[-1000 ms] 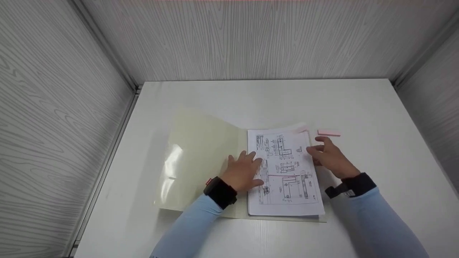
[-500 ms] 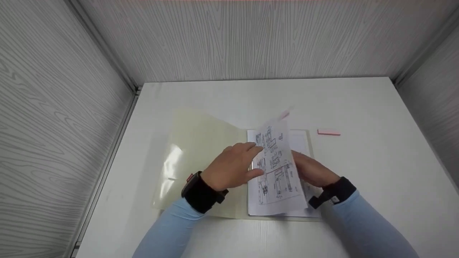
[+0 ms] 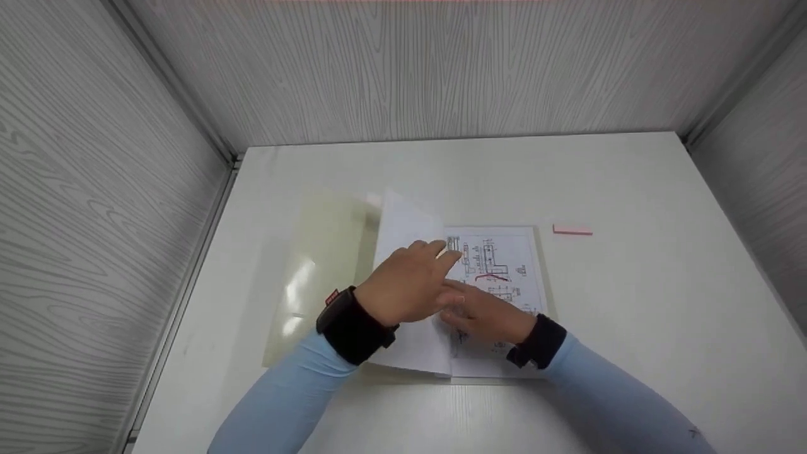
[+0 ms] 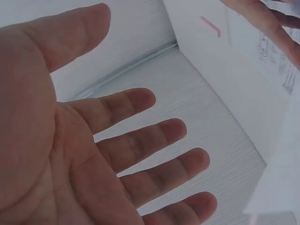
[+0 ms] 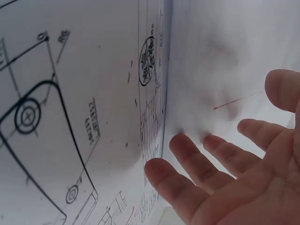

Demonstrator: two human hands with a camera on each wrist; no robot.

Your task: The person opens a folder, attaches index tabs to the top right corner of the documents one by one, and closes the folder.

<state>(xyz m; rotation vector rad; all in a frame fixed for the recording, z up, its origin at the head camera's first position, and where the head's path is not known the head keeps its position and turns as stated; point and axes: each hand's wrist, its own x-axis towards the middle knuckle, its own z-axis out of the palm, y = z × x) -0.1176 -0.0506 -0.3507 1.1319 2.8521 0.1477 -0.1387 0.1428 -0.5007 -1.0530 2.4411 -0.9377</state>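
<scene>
A pale yellow-green folder (image 3: 318, 252) lies open, its left cover raised off the table. One white sheet (image 3: 413, 224) stands turned up to the left, its blank back showing. To its right lies a technical drawing (image 3: 526, 252) with a red pen mark. My right hand (image 3: 488, 314) is at the fold, and its straight fingers (image 5: 199, 164) face the raised sheet in the right wrist view. Over that sheet hovers my left hand (image 3: 403, 284), its fingers (image 4: 140, 140) spread and holding nothing in the left wrist view. The two hands overlap in the head view.
A small pink strip-shaped pad (image 3: 572, 230) lies on the white table (image 3: 630, 284), right of the folder. Wood-grain panels stand at the back (image 3: 410, 69), left and right of the table.
The top sheet has swung from the right side of the folder up and leftward, uncovering another drawing. My right hand has moved left with it; my left hand has lifted off the papers.
</scene>
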